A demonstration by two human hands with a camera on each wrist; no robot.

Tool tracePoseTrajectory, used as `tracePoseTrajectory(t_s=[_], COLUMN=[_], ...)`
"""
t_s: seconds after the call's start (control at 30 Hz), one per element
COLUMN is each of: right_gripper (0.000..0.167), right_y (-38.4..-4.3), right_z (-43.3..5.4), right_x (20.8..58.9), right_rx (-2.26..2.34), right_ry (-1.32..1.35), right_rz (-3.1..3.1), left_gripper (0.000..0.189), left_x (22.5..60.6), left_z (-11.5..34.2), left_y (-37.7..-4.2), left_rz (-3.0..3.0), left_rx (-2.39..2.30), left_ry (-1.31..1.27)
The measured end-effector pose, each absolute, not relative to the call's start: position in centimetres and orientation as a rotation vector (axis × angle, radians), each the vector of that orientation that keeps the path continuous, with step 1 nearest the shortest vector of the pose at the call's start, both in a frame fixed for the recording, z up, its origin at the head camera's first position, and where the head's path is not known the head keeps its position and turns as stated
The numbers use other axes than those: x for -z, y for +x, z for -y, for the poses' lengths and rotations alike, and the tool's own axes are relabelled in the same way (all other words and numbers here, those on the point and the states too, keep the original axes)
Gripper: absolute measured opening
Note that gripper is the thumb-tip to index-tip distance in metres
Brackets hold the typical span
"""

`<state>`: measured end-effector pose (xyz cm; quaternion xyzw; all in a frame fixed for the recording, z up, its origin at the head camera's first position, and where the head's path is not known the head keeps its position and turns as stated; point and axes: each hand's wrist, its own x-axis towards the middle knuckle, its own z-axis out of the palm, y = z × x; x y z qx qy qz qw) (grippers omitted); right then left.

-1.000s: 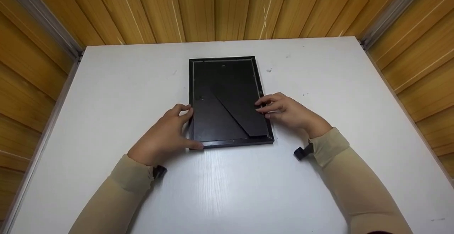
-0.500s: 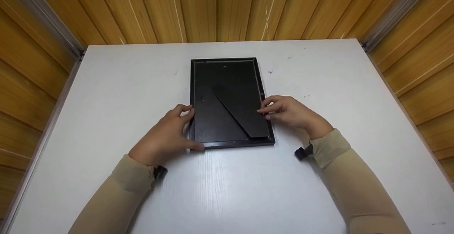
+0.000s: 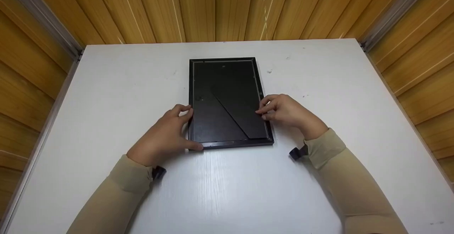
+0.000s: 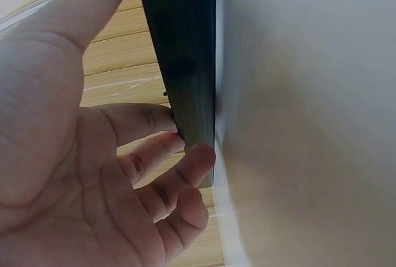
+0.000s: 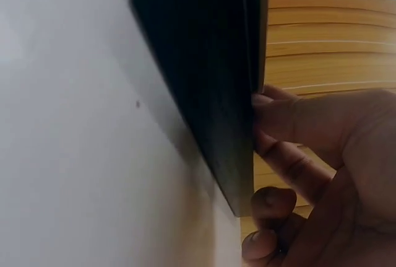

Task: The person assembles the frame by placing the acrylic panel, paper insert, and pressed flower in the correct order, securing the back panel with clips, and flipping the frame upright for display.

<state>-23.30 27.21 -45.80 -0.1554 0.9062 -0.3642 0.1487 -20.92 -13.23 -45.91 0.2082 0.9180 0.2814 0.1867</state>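
Atop a white table (image 3: 212, 191), a black picture frame (image 3: 214, 126) lies back side up between my two hands. At the frame's near left corner, my left hand (image 3: 166, 133) grips the rim, thumb on the near edge and fingertips against the left side. At the frame's right edge, my right hand (image 3: 286, 111) pinches the rim of the slanted stand (image 3: 248, 120), which lies close over the backing, its wide end by the frame's near right corner. Tan sleeves (image 3: 349, 180) show on the near side of the frame, a small black object (image 3: 159, 172) beside each cuff. Beyond the frame's far end stand wood-patterned panels (image 3: 212, 10).
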Motion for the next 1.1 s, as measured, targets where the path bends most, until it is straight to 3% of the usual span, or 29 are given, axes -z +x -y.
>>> tracePoseTrajectory(t_s=[0.37,0.73,0.97,1.1], right_gripper=[0.025,0.025,0.033,0.050], right_y=[-23.4,-24.0,-22.1,-19.8], right_z=[-26.1,-27.3,-26.0,-24.4], right_x=[44.4,45.3,44.0,43.5], right_rx=[0.892,1.036,1.035,1.051], right_ry=[-0.399,-0.485,-0.390,-0.340], right_rz=[-2.661,-2.547,-2.668,-2.704], left_gripper=[0.128,0.129,0.128,0.127], left_x=[45.8,46.0,45.9,45.8], left_z=[12.9,13.4,13.2,13.2], left_y=[-20.9,-20.9,-20.8,-20.9], left_rz=[-2.583,-2.582,-2.595,-2.607], left_rx=[-0.795,-0.792,-0.776,-0.768], left_ry=[0.573,0.587,0.577,0.589])
